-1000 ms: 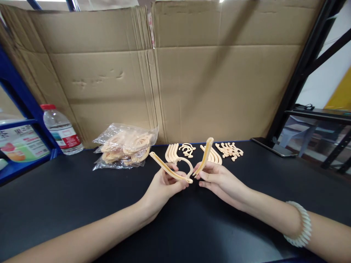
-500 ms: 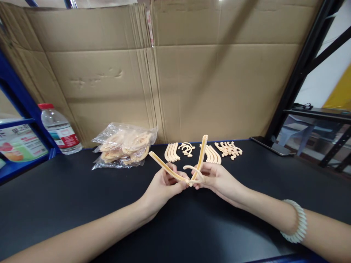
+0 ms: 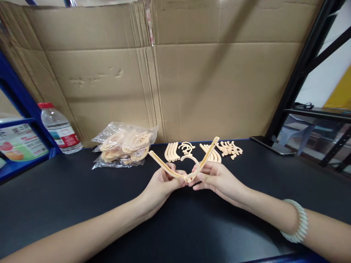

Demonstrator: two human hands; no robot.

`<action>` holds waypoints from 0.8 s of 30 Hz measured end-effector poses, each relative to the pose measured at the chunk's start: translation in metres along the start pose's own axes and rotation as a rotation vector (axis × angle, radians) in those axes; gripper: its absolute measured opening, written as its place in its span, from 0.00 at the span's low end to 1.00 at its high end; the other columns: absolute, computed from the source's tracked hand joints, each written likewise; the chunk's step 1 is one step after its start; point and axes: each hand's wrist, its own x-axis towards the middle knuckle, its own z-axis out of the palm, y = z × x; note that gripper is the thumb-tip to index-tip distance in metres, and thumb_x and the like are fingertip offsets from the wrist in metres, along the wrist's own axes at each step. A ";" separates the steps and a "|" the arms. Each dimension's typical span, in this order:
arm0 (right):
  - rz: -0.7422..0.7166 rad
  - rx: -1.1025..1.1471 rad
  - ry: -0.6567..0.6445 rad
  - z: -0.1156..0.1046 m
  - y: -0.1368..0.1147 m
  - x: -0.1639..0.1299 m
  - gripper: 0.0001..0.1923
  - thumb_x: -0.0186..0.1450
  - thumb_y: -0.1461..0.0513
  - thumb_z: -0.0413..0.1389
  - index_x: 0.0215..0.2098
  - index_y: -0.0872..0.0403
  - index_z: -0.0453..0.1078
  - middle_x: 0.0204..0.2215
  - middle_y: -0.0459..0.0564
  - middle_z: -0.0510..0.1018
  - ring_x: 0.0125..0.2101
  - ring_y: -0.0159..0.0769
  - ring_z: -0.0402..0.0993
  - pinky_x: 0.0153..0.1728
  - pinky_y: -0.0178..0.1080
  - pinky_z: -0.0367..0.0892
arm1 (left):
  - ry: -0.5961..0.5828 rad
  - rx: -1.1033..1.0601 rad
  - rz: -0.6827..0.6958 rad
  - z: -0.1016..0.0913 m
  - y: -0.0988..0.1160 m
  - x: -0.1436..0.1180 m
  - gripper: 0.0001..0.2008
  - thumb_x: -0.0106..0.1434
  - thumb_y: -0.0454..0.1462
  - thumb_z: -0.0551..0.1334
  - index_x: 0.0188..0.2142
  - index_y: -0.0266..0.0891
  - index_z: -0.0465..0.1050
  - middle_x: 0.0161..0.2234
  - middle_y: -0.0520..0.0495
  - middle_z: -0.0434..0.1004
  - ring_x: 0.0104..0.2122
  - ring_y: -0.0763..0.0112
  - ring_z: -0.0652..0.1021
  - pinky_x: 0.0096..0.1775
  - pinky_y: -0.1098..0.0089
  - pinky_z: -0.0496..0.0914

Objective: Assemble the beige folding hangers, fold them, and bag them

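**Left hand (image 3: 159,186) and right hand (image 3: 221,178) are holding hanger parts close together over a black tabletop (image 3: 205,230)**

The left hand is pinching the lower end of a cream-coloured hanger arm (image 3: 162,165), its free end slanting up and to the left. The right hand is gripping a matching grooved hanger arm (image 3: 210,152), which is slanting up and to the right. The two lower ends are meeting in a V between the fingertips; whether they are interlocking is too small to tell. A curved hanger hook (image 3: 195,160) is rising from that same spot, its open side facing left. A pale coiled band (image 3: 297,221) is circling the right forearm.

Just beyond the hands, a row of loose hanger arms (image 3: 172,152) is lying on the left, with a cluster of loose hooks (image 3: 187,148) beside it. A second row of arms (image 3: 216,157) is lying partly behind the right hand's piece, and a heap of small knobbed pieces (image 3: 232,150) is sitting to its right.

Farther left, a clear plastic bag (image 3: 124,146) is holding more cream parts. A red-capped water bottle (image 3: 61,131) is leaning near a blue shelf (image 3: 23,100). On the far right, a dark phone-like slab (image 3: 274,146) is lying flat. Cardboard sheets (image 3: 225,87) are standing along the back.
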 end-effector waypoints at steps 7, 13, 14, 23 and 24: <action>-0.008 0.010 0.002 0.003 0.001 0.000 0.11 0.58 0.59 0.64 0.36 0.58 0.72 0.31 0.50 0.80 0.32 0.33 0.78 0.36 0.36 0.74 | -0.011 -0.090 -0.045 -0.001 -0.003 0.001 0.19 0.54 0.29 0.68 0.33 0.40 0.56 0.30 0.51 0.78 0.32 0.77 0.77 0.42 0.72 0.69; -0.071 -0.055 0.066 0.009 0.002 -0.001 0.10 0.58 0.59 0.64 0.34 0.58 0.74 0.30 0.50 0.80 0.31 0.32 0.78 0.35 0.35 0.75 | 0.007 -0.070 0.000 0.003 -0.003 -0.001 0.18 0.56 0.29 0.68 0.32 0.40 0.56 0.30 0.51 0.78 0.31 0.77 0.77 0.41 0.73 0.69; -0.079 -0.068 0.081 0.010 0.001 -0.001 0.10 0.57 0.59 0.64 0.34 0.58 0.74 0.30 0.50 0.80 0.30 0.32 0.78 0.35 0.35 0.75 | 0.019 -0.067 0.010 0.004 -0.004 -0.001 0.18 0.55 0.29 0.68 0.32 0.40 0.56 0.30 0.51 0.77 0.31 0.76 0.77 0.40 0.73 0.70; -0.163 -0.215 0.157 0.016 -0.005 -0.003 0.11 0.57 0.58 0.64 0.32 0.58 0.71 0.27 0.50 0.80 0.28 0.34 0.79 0.33 0.36 0.76 | 0.098 -0.030 0.072 0.011 -0.005 -0.005 0.19 0.52 0.29 0.70 0.29 0.40 0.57 0.27 0.53 0.77 0.31 0.75 0.78 0.40 0.73 0.71; -0.175 -0.238 0.154 0.016 -0.005 -0.004 0.11 0.57 0.58 0.64 0.32 0.58 0.71 0.26 0.50 0.80 0.28 0.34 0.79 0.33 0.36 0.76 | 0.108 -0.021 0.084 0.012 -0.006 -0.006 0.19 0.52 0.29 0.70 0.29 0.40 0.57 0.27 0.54 0.77 0.31 0.75 0.78 0.40 0.73 0.71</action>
